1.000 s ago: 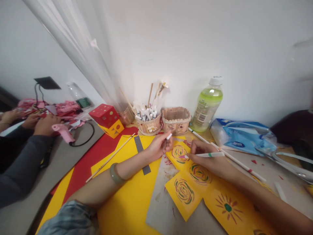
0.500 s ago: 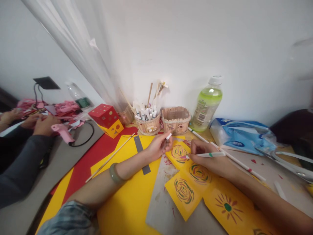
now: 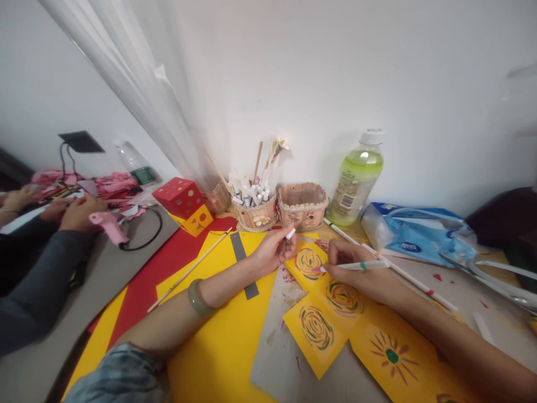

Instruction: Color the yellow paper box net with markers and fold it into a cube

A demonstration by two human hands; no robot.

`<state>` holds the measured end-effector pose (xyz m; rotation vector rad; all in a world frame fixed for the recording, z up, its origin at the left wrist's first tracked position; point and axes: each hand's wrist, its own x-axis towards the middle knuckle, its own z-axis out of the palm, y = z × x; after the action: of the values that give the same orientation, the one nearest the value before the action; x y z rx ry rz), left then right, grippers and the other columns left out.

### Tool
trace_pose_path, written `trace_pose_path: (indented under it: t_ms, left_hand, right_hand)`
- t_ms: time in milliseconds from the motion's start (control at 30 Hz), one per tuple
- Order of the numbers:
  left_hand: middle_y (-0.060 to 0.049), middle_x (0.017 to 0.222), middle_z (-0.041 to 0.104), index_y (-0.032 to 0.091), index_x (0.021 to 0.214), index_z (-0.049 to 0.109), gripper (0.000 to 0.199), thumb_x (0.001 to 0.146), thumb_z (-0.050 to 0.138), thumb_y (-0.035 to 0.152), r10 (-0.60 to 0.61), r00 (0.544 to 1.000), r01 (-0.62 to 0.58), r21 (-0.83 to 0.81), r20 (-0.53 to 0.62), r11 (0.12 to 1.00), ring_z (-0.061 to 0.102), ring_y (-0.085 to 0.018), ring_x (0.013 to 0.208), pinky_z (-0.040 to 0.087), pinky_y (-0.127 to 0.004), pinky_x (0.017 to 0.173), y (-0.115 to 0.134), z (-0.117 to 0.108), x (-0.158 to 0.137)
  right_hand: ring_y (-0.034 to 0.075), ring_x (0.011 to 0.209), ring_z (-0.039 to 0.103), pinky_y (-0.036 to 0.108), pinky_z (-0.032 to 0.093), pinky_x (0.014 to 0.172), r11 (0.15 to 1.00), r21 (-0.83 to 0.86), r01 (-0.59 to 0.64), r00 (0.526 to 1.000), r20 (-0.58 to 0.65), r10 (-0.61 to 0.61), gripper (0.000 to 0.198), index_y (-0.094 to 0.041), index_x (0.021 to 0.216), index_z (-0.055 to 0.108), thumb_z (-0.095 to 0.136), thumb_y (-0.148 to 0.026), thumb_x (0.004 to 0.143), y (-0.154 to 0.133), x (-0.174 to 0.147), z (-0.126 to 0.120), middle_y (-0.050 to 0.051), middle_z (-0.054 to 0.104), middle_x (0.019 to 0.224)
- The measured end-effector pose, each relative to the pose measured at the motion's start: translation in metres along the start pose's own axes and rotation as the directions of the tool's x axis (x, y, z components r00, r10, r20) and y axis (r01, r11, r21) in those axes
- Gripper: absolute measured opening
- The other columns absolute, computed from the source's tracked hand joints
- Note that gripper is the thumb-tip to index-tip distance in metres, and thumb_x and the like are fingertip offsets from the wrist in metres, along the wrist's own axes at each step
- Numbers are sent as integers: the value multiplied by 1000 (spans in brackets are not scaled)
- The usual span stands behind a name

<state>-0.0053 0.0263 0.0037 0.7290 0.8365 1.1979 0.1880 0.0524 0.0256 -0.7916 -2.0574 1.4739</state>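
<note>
Almost nothing moves since earlier frame: I see right hand [image 3: 356, 274] still pinching pen [image 3: 364, 265] on card [image 3: 308, 263], left hand [image 3: 272, 251] pinching cap [image 3: 290, 233].

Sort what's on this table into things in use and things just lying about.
In use: white marker with green band in right hand; small white cap in left hand; yellow swirl-painted cards.

Lying about: green drink bottle; red dotted cardboard cube; blue tissue pack; pink glue gun.
</note>
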Motion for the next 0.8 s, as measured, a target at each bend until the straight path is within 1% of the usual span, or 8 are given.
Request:
trace_pose_path:
  t_ms: [100, 200, 267, 333, 400, 500, 600, 800]
  left_hand:
    - [3, 49, 44, 12, 58, 50, 35, 76, 59, 41, 0, 1000, 0, 2, 0, 1000, 38, -4, 40, 24, -15, 38, 0, 0, 0]
    - [3, 49, 43, 13, 57, 50, 36, 76, 60, 41, 3, 1000, -3, 1, -5, 1000, 37, -3, 40, 24, -15, 38, 0, 0, 0]
    - [3, 49, 43, 12, 57, 50, 35, 76, 60, 41, 5, 1000, -5, -2, -5, 1000, 37, -4, 40, 24, -15, 39, 1, 1, 0]
    - [3, 49, 43, 12, 57, 50, 35, 76, 59, 41, 6, 1000, -6, -5, -1, 1000, 37, -4, 39, 23, -15, 38, 1, 1, -1]
    - [3, 48, 43, 12, 57, 50, 36, 76, 59, 41, 5, 1000, -5, -8, 6, 1000, 37, -4, 39, 23, -15, 38, 1, 1, -1]
    - [3, 48, 43, 12, 56, 50, 36, 76, 59, 41, 5, 1000, -5, -10, 17, 1000, 37, -3, 39, 23, -15, 38, 1, 1, -1]
    - [3, 48, 42, 12, 56, 50, 37, 76, 60, 42, 5, 1000, -5, -7, 21, 1000, 37, -3, 39, 23, -15, 38, 1, 1, -1]
    - [3, 50, 44, 13, 56, 49, 37, 77, 59, 42, 23, 1000, -23, 6, 5, 1000, 37, -3, 40, 24, -15, 38, 0, 1, 0]
  right_hand:
    - [8, 51, 35, 22, 25, 46, 1000, 4, -7, 1000, 1, 7, 25, -20, 57, 37, 57, -25, 72, 0, 0, 0, -6, 39, 58]
    - [8, 50, 34, 22, 23, 45, 1000, 6, -19, 999, -31, 19, 28, -20, 56, 37, 60, -25, 71, 2, 0, 0, -6, 38, 57]
    - [8, 49, 33, 22, 23, 44, 1000, 14, -25, 998, -62, 26, 31, -20, 56, 37, 62, -29, 71, 4, 1, -1, -7, 38, 55]
    - [8, 47, 32, 22, 21, 43, 998, 32, -49, 988, -147, 53, 33, -20, 56, 38, 62, -35, 74, 4, 2, -4, -7, 37, 53]
    - [7, 44, 31, 23, 18, 42, 994, 65, -86, 957, -274, 101, 36, -19, 56, 40, 61, -41, 75, 3, 2, -9, -8, 35, 50]
    - [8, 45, 38, 22, 21, 42, 982, 156, -103, 908, -389, 157, 39, -19, 55, 41, 61, -46, 75, -2, 1, -17, -7, 35, 48]
    - [8, 44, 37, 22, 24, 43, 985, 147, -89, 900, -412, 143, 38, -19, 56, 44, 62, -46, 76, -6, -1, -24, -7, 38, 46]
    - [9, 47, 38, 24, 27, 44, 999, 41, -30, 918, -395, 44, 30, -21, 59, 51, 67, -44, 71, -22, -11, -35, -5, 45, 52]
